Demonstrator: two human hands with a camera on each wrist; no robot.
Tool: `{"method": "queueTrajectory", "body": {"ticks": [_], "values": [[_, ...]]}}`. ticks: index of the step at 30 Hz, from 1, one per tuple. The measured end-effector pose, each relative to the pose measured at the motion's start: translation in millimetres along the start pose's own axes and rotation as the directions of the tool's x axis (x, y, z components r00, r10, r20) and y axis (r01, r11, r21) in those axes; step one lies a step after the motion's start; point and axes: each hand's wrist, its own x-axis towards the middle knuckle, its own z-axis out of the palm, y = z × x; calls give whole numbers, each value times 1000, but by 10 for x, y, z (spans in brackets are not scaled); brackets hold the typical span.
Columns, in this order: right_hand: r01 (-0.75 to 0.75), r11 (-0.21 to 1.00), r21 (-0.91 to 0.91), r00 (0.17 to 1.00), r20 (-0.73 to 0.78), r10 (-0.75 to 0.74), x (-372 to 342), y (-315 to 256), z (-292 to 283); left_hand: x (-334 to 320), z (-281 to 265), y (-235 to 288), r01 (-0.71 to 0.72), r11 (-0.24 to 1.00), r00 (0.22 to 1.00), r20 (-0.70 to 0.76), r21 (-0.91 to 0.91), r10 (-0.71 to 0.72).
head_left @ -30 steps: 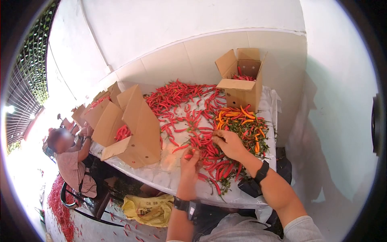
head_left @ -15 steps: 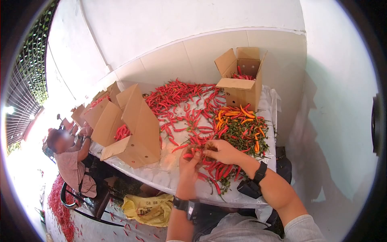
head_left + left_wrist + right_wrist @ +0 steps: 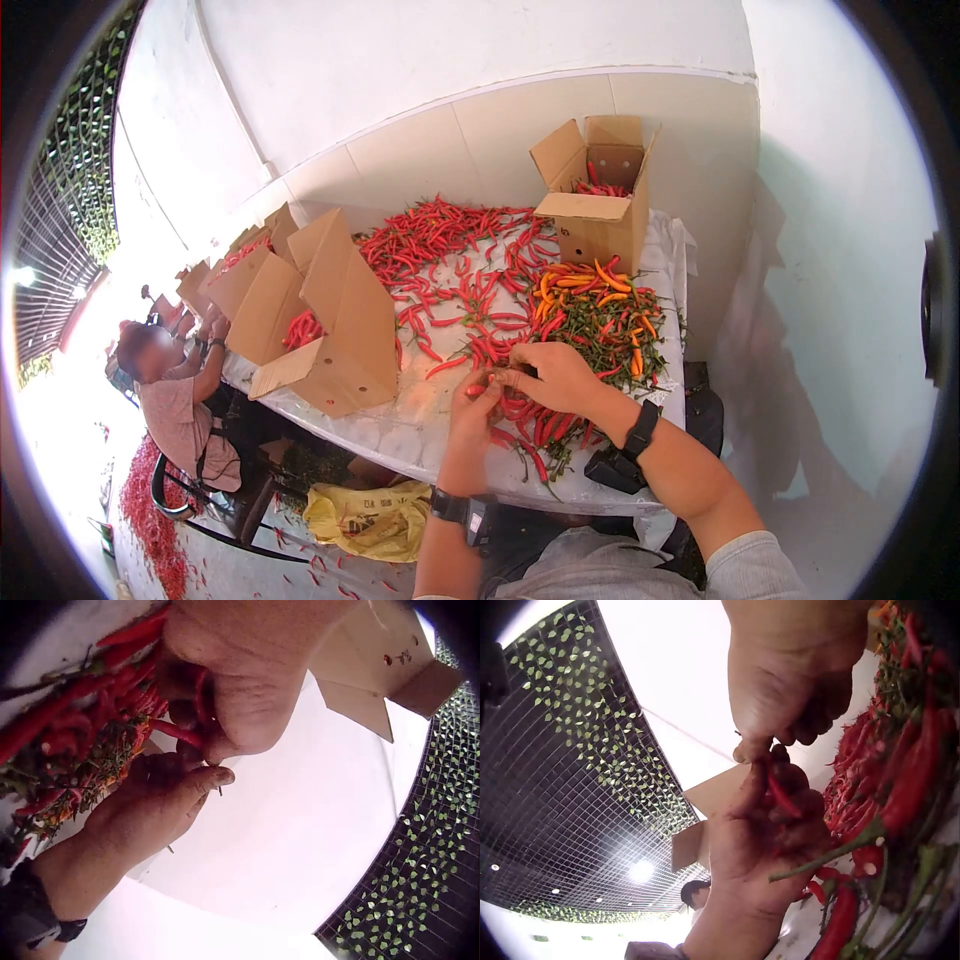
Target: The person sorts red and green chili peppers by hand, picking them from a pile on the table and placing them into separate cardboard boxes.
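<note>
My left hand (image 3: 468,425) is raised over the near edge of the table, its fingers curled round red chili peppers. One slim red chili (image 3: 783,796) lies across those fingers in the right wrist view. My right hand (image 3: 562,380) meets it from the right, thumb and fingertips pinching at the end of that chili. A thin stem (image 3: 220,791) sticks out by the right thumb in the left wrist view. Below both hands spreads a heap of red chilies (image 3: 545,422) with green stems. The rest of what the left palm holds is hidden.
A pile of green stems (image 3: 610,335) with orange chilies (image 3: 575,284) lies to the right. One open carton (image 3: 600,235) stands behind it, another carton (image 3: 350,365) at left. More red chilies (image 3: 440,235) cover the table's back. A seated person (image 3: 185,405) works at far left.
My right hand has come down and left from above the heap to meet the left hand, and its fingertips now pinch the chili's end. The left hand has barely moved.
</note>
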Motion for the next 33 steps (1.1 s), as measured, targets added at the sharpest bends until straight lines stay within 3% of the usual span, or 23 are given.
{"method": "queueTrajectory", "body": {"ticks": [5, 8, 11, 14, 17, 20, 23, 26, 29, 31, 33], "values": [[51, 995, -89, 999, -11, -52, -12, -14, -20, -5, -20, -15, 46, 999, 999, 25, 5, -46], [56, 993, -102, 998, -13, -57, -20, -39, -23, -10, 84, 2, -18, 983, 1000, 28, 181, 13], [74, 976, -205, 997, 22, -71, -13, -10, 12, -14, 111, -19, 4, 979, 1000, -15, 203, -1], [58, 986, -155, 998, 3, -59, -12, 5, 44, -17, 84, -4, 35, 987, 999, 8, 159, -37], [-56, 994, 98, 998, 35, 53, 17, 61, 72, -44, 48, 20, 35, 995, 998, 58, 91, -40], [-303, 845, 441, 945, 255, 206, 45, 78, 60, -70, 56, 51, 41, 999, 996, 78, 29, -43], [-459, 660, 594, 886, 362, 290, 45, 102, 60, -84, 48, 47, 28, 999, 994, 105, -31, -24], [-507, 579, 638, 862, 389, 326, 57, 23, -27, -79, 82, 71, 63, 998, 993, 98, -19, -61], [-365, 711, 601, 921, 123, 370, 63, 208, 129, -64, 114, 84, 11, 1000, 993, 114, -15, -9], [-319, 898, 303, 915, -148, 375, 78, 349, 31, -41, 88, 74, -3, 993, 994, 105, -121, 16], [-296, 954, -44, 896, -357, 262, 57, 379, -85, -24, 80, 85, -25, 978, 999, 40, -205, 34]]}}
